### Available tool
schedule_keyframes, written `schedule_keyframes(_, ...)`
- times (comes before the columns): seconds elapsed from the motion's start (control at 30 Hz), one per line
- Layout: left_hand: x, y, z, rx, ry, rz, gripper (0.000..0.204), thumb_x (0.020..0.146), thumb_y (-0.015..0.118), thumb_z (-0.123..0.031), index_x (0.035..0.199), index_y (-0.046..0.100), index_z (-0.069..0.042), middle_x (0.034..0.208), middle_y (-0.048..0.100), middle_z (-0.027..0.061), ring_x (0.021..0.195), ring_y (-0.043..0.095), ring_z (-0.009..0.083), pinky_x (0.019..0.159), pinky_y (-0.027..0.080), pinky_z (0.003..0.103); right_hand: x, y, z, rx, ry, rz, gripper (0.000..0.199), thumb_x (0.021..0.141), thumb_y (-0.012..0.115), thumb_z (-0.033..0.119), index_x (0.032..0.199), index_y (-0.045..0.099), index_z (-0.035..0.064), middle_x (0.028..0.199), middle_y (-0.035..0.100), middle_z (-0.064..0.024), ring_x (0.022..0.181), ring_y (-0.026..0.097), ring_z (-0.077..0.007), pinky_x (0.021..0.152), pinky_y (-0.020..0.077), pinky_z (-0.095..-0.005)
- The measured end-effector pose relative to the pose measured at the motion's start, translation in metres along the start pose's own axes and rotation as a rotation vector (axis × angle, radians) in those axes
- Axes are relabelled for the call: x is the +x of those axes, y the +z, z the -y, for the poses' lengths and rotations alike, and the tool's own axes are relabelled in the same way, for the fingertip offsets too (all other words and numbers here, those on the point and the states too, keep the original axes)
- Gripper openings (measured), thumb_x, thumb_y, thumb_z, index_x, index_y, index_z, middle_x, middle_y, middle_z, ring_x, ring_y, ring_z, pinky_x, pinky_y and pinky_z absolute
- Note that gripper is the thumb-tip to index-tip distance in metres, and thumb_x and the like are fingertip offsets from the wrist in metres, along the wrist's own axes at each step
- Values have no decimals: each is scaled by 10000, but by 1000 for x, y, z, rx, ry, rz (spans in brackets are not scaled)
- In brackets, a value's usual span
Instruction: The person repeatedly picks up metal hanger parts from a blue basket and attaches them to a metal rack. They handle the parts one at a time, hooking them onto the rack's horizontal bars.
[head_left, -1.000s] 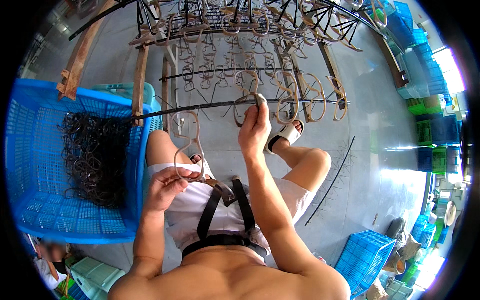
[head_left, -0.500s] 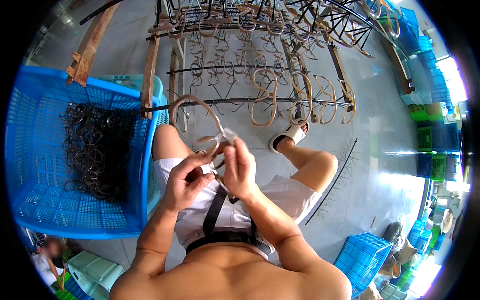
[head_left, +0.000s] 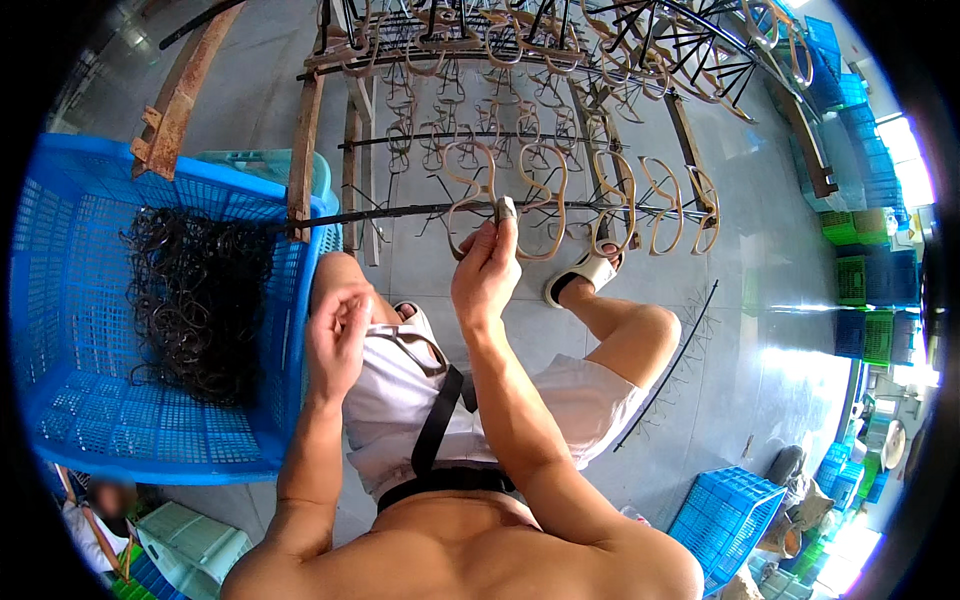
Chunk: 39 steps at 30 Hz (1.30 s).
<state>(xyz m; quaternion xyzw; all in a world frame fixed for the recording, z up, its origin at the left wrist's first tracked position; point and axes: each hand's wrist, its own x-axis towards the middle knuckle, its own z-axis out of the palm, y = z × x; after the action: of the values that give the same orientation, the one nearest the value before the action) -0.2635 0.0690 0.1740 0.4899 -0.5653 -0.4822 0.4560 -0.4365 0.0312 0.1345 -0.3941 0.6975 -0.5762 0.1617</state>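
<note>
My right hand reaches up to the near black rod of a rack. Its fingers are closed on the lower part of a tan eyeglass frame at that rod. A pale, shiny cover shows on one fingertip. Over my left thigh, my left hand is pinched closed. A dark eyeglass frame extends from its fingers across my white shorts; the exact grip is partly hidden. To the right of my right hand, several similar tan eyeglass frames hang along the same rod.
A large blue basket stands left, with a tangled heap of dark eyeglass frames inside. Wooden posts carry further rods with frames. A spiked rod lies on the floor at right. A blue crate sits lower right; a person is lower left.
My hands have parted. The right hand moved up to the rod with the tan eyeglass frame, which now stands left of the others. The left hand drew back left with the dark frame.
</note>
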Motion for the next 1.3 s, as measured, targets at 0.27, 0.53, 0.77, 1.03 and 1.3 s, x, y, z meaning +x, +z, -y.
schedule_keyframes(0.27,51,11,15,199,70,-220,266,899,587,-126,1119,541,16,886,619,72,761,579,104,652,474,221,-4,5,1,94,9,30,286,948,432,104,1218,447,12,593,536,-72,490,522,-161,460,426,-287)
schedule_keyframes(0.53,70,11,19,60,12,-267,238,919,560,-161,1079,615,6,969,667,90,783,584,68,676,457,177,-6,5,2,240,56,156,327,947,430,65,1268,426,6,585,534,-60,489,497,-122,465,420,-260)
schedule_keyframes(0.77,73,0,21,-83,-130,-178,210,917,563,-186,1033,634,-26,920,684,57,699,529,13,550,378,148,-9,9,2,162,-59,228,360,930,438,60,1287,418,15,607,542,-91,498,532,-186,478,441,-296)
schedule_keyframes(1.03,74,1,14,-102,-137,-151,209,916,565,-203,1043,630,-49,953,674,61,612,443,-8,522,335,146,-2,5,1,51,-128,168,363,928,443,87,1283,413,14,615,554,-102,509,559,-221,492,455,-315)
schedule_keyframes(1.3,78,0,23,-143,-165,-203,228,913,571,-240,1052,629,-68,938,673,48,699,500,23,541,358,159,-6,-33,18,29,-19,239,289,889,543,112,1138,461,-10,830,548,-144,599,573,-212,525,458,-321)
